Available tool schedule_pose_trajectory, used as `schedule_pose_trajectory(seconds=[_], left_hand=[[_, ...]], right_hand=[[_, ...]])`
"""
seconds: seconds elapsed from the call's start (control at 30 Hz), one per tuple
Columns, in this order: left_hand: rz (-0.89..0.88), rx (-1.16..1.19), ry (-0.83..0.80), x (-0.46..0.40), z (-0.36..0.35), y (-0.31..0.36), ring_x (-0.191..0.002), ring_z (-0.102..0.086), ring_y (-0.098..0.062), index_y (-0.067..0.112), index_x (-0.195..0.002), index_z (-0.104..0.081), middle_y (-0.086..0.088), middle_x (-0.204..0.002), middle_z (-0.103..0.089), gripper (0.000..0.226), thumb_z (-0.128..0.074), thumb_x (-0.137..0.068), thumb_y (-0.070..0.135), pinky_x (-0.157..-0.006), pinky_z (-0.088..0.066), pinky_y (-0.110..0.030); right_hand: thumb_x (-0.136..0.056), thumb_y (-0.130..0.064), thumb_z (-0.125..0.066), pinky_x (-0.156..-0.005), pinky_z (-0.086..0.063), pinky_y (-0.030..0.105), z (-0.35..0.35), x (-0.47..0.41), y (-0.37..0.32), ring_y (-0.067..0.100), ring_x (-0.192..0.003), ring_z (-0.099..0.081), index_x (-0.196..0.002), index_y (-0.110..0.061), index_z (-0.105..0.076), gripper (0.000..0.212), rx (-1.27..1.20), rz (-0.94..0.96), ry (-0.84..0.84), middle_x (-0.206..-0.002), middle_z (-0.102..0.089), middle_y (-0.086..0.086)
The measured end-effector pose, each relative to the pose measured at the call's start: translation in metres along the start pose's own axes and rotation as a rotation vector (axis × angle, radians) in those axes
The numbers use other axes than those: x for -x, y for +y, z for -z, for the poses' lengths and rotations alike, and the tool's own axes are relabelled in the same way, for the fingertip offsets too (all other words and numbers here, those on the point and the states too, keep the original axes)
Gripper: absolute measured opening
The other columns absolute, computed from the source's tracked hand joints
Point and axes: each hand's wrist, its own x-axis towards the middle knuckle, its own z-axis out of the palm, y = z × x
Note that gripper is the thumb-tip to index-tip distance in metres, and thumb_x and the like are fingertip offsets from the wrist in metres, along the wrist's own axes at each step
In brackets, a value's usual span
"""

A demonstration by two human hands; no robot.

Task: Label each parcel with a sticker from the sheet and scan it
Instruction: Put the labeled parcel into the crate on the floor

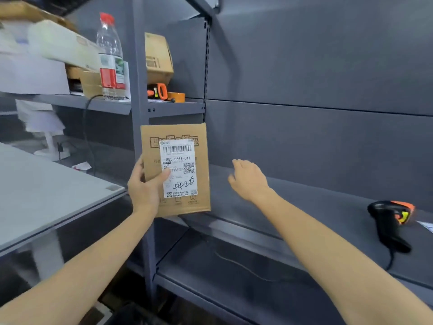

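My left hand (146,186) grips a flat brown cardboard parcel (201,174) by its left edge and holds it upright in front of the shelf post. A white shipping label (179,168) with a barcode, a QR code and handwriting covers the parcel's face; my thumb rests on the label. My right hand (249,178) hovers just right of the parcel over the grey shelf (304,202), fingers apart and holding nothing. A black and orange handheld scanner (390,221) lies on that shelf at the far right, its cable trailing down. No sticker sheet is in view.
A grey table (46,198) stands at the left. The upper shelf (164,106) carries a small cardboard box (158,58), an orange tape dispenser (161,91), a tape roll (177,96), a water bottle (110,57) and stacked parcels. A white paper corner (425,225) shows beside the scanner.
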Motion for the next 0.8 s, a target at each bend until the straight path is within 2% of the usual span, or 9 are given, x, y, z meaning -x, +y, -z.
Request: schedule_pose_trajectory(seconds=[0.07,0.17,0.27,0.43,0.6,0.8], left_hand=[[0.008,0.001,-0.047,-0.001,-0.032,0.003,-0.098,-0.067,-0.011,0.028,-0.129,-0.053,0.01,-0.107,-0.07,0.062,-0.078,-0.074,0.014,-0.084,-0.056,-0.037],[0.027,0.0,-0.13,0.005,-0.081,0.002,-0.1,-0.065,-0.012,0.028,-0.125,-0.051,0.008,-0.112,-0.067,0.06,-0.08,-0.074,0.017,-0.087,-0.054,-0.039],[0.034,-0.012,-0.222,0.018,-0.126,-0.002,-0.101,-0.061,-0.006,0.03,-0.123,-0.047,0.012,-0.113,-0.063,0.057,-0.079,-0.076,0.025,-0.087,-0.051,-0.032],[0.068,-0.018,-0.36,0.045,-0.188,-0.01,-0.1,-0.059,0.001,0.034,-0.12,-0.045,0.017,-0.111,-0.061,0.057,-0.079,-0.075,0.029,-0.079,-0.047,-0.02],[0.122,-0.014,-0.458,0.076,-0.231,-0.025,-0.101,-0.058,-0.001,0.039,-0.118,-0.045,0.023,-0.107,-0.059,0.059,-0.081,-0.072,0.033,-0.083,-0.047,-0.023],[0.191,0.029,-0.502,0.096,-0.254,-0.039,-0.1,-0.055,0.012,0.044,-0.122,-0.047,0.033,-0.105,-0.059,0.058,-0.078,-0.073,0.036,-0.084,-0.043,-0.02]], right_hand=[[-0.099,-0.021,-0.033,-0.093,-0.032,0.03,0.002,0.008,0.027,0.024,-0.106,-0.049,-0.124,-0.006,-0.046,0.031,0.051,-0.052,-0.005,-0.119,-0.055,0.008],[-0.099,-0.022,-0.033,-0.103,-0.031,0.031,0.005,0.025,0.068,0.024,-0.115,-0.047,-0.133,-0.007,-0.041,0.038,0.107,-0.16,-0.038,-0.128,-0.052,0.007],[-0.099,-0.022,-0.032,-0.106,-0.028,0.033,0.011,0.044,0.109,0.024,-0.116,-0.046,-0.13,-0.007,-0.042,0.036,0.154,-0.298,-0.068,-0.126,-0.052,0.006],[-0.098,-0.022,-0.032,-0.111,-0.024,0.037,0.015,0.083,0.169,0.024,-0.119,-0.044,-0.128,-0.008,-0.043,0.035,0.202,-0.485,-0.086,-0.128,-0.051,0.005],[-0.097,-0.025,-0.035,-0.111,-0.025,0.04,0.012,0.121,0.214,0.027,-0.126,-0.042,-0.126,-0.008,-0.046,0.035,0.241,-0.663,-0.094,-0.131,-0.05,0.008],[-0.095,-0.028,-0.042,-0.11,-0.028,0.037,0.004,0.147,0.24,0.031,-0.13,-0.037,-0.133,-0.005,-0.042,0.044,0.166,-0.868,-0.053,-0.138,-0.044,0.015]])
